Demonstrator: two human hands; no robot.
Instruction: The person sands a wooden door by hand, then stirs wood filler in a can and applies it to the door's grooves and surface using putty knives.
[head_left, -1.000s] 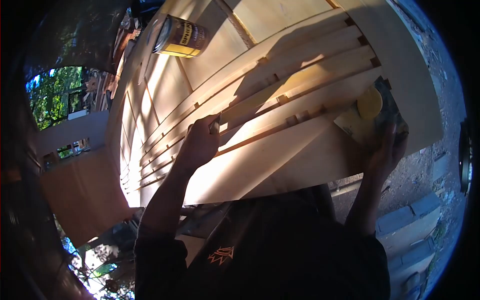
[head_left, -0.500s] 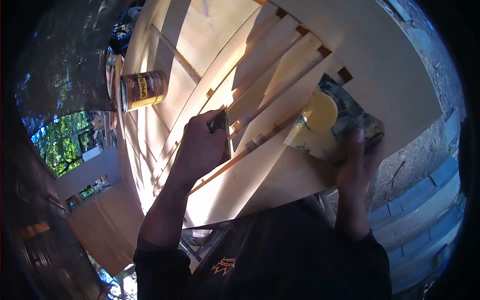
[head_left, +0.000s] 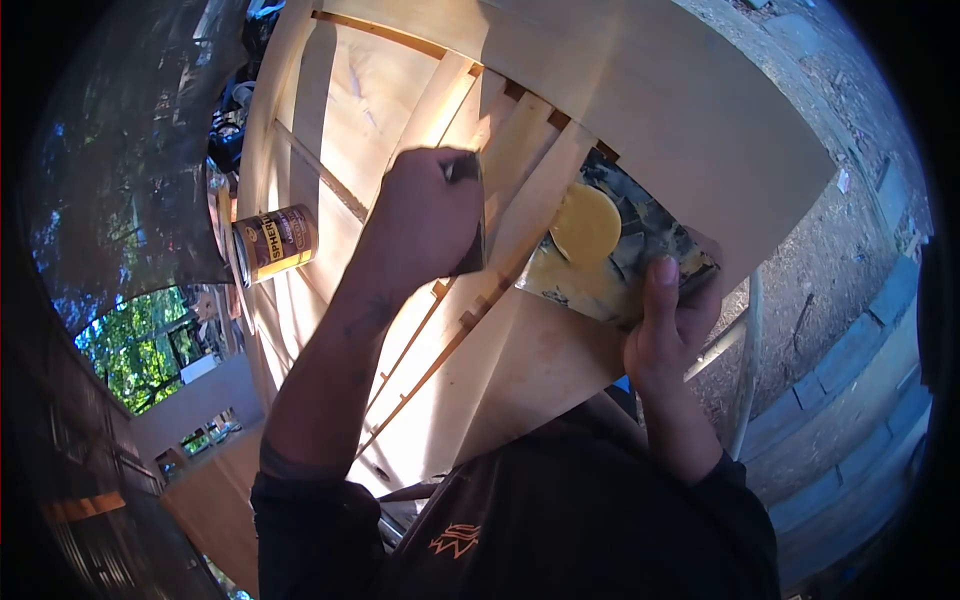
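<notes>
My left hand (head_left: pixel 430 215) is closed around a dark, flat-edged tool (head_left: pixel 474 215), perhaps a scraper, over the slatted part of a large pale wooden panel (head_left: pixel 670 110). At the right, my right hand (head_left: pixel 675 310) grips the edge of a dark, smeared square board (head_left: pixel 630 235), thumb on top. A round yellow lid-like disc or blob (head_left: pixel 586 226) lies on that board. The wooden strips (head_left: pixel 520 150) run diagonally between my two hands. What lies under my left fist is hidden.
A labelled can (head_left: pixel 276 243) stands at the panel's left side. A wooden rod (head_left: pixel 320 170) lies near it. Dirt ground and grey blocks (head_left: pixel 830 365) are at the right, a brown board (head_left: pixel 215 500) at the lower left, dark netting (head_left: pixel 130 150) at the upper left.
My left hand has moved up and slightly right over the strips, still gripping the tool. My right hand and the smeared board have shifted left. The view has moved too.
</notes>
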